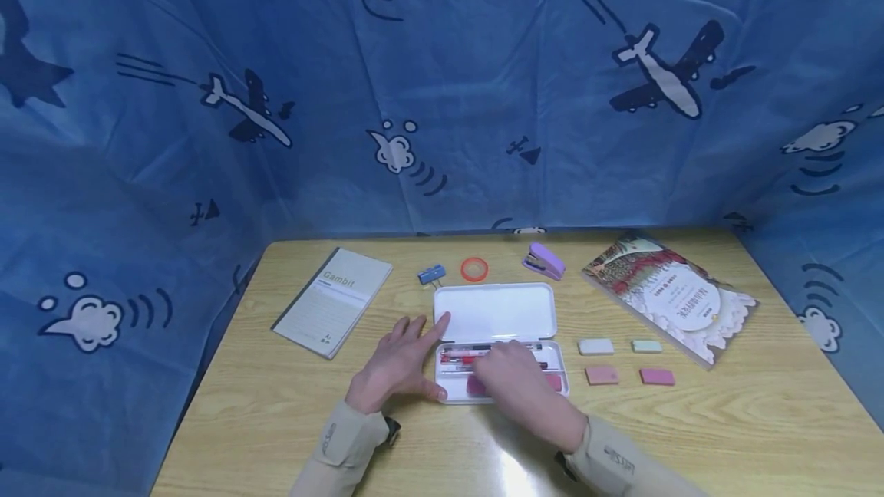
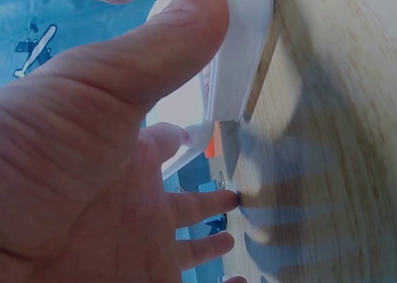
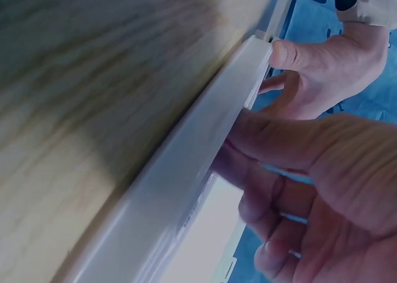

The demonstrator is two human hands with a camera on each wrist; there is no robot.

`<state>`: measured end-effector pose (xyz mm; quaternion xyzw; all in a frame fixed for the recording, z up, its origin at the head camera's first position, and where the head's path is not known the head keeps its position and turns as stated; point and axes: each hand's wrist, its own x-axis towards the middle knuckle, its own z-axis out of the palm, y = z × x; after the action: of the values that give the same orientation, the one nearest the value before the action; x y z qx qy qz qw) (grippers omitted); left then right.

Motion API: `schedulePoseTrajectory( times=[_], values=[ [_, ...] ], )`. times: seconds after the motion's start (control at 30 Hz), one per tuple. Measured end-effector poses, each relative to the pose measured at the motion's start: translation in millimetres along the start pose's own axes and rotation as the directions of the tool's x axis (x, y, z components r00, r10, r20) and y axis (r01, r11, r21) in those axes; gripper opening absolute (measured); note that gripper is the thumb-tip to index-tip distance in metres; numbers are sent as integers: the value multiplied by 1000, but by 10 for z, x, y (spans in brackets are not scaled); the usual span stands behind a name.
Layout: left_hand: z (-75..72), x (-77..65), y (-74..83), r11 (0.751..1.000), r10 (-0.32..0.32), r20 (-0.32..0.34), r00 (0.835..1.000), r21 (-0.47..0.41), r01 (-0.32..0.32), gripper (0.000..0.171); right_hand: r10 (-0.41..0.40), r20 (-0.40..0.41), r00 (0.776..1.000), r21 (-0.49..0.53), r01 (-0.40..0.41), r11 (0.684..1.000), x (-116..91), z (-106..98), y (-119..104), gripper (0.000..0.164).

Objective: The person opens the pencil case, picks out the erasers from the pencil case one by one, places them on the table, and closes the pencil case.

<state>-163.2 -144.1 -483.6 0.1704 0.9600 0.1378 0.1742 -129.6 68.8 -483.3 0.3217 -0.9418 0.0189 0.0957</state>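
A white pencil case (image 1: pixel 493 313) lies with its lid raised back on the table. Pens (image 1: pixel 456 355), some with red parts, sit in its rear section, and pink pieces (image 1: pixel 555 382) that look like erasers lie in the front section. My left hand (image 1: pixel 400 363) is spread at the case's left side, thumb by the front corner and index finger against the lid. Over the tray, my right hand (image 1: pixel 521 386) reaches in with bent fingers. In the right wrist view, the thumb and fingertips (image 3: pixel 248 131) dip behind the case's wall, which hides whether they pinch anything.
Right of the case lie a white eraser (image 1: pixel 596 347), a pale green one (image 1: pixel 646 346), a salmon one (image 1: pixel 602 375) and a magenta one (image 1: pixel 657 376). Behind are a blue binder clip (image 1: pixel 431 275), orange tape roll (image 1: pixel 474 269) and purple stapler (image 1: pixel 545 261). A notebook (image 1: pixel 334 301) and booklet (image 1: pixel 670 297) flank them.
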Motion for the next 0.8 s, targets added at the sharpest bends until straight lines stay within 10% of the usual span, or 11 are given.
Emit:
schedulePoseTrajectory(
  times=[0.37, 0.8],
  values=[
    [-1, -1, 9, 1000, -8, 12, 1000, -2, 8, 128, -132, 5, 991, 116, 131, 985, 51, 36, 111, 23],
    [-6, 6, 12, 1000, -10, 13, 1000, -4, 10, 129, 7, 28, 1000, 313, -16, 950, -131, -165, 321, 14]
  ],
)
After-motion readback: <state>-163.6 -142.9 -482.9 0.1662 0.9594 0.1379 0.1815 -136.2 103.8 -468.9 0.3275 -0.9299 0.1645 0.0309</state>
